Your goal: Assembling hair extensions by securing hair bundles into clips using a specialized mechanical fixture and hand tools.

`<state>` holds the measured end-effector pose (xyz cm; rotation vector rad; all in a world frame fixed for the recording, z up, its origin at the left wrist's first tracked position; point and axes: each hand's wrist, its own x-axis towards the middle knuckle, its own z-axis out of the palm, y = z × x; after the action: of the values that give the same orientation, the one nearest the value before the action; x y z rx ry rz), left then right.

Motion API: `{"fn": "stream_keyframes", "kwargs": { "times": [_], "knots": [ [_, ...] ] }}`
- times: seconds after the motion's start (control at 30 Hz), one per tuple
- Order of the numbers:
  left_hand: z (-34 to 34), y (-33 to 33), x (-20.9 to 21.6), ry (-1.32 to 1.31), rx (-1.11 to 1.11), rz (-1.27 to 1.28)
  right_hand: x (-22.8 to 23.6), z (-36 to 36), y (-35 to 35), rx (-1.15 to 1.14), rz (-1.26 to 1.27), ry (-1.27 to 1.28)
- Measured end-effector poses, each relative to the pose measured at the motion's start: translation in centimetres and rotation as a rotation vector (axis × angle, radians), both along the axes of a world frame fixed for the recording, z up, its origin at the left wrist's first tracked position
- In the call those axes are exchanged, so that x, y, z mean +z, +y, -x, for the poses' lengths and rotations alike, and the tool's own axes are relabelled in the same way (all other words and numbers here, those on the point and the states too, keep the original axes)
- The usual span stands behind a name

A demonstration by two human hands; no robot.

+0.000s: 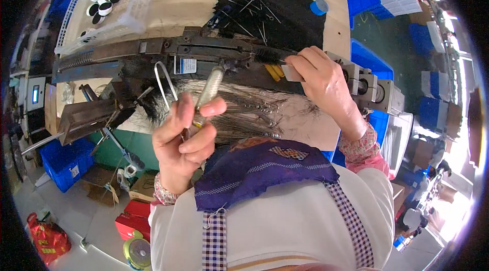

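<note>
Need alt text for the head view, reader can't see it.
A person's right hand is at the right end of a black bristle brush along a long dark metal fixture; the left hand holds a U-shaped silver metal rod. Thin dark wires lie bunched on the pale wooden bench.

Left hand (186, 136) holding bent metal rod (162, 82), right hand (323, 77) beside black bristles (266, 56)

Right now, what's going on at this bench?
A person's left hand holds a silver U-shaped metal rod, with a silvery cylindrical handle alongside. The right hand seems to pinch a pale flat piece, close to a black-bristled brush at the long dark metal machine. Thin grey wires lie on the pale table.
</note>
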<state>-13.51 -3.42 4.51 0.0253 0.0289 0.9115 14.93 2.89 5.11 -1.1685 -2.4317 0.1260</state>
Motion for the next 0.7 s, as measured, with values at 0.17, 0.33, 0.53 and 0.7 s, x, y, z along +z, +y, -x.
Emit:
{"fn": "stream_keyframes", "kwargs": {
  "times": [0.17,0.33,0.53,0.7],
  "knots": [
    [1.7,-1.6,0.5,-0.126,0.346,0.347,0.3,-0.4,-1.1,0.037,0.047,0.056],
    [0.1,-3.8,1.4,0.725,0.362,-0.572,0.5,-0.3,1.7,-0.085,-0.021,0.056],
    [-8.7,3.6,-2.0,1.526,-0.013,-1.11,-0.1,-1.3,4.0,-0.024,-0.033,0.076],
    [-12.3,8.0,-3.4,1.696,-0.045,-1.278,1.5,-3.8,-0.7,-0.03,0.262,0.091]
  ]
}}
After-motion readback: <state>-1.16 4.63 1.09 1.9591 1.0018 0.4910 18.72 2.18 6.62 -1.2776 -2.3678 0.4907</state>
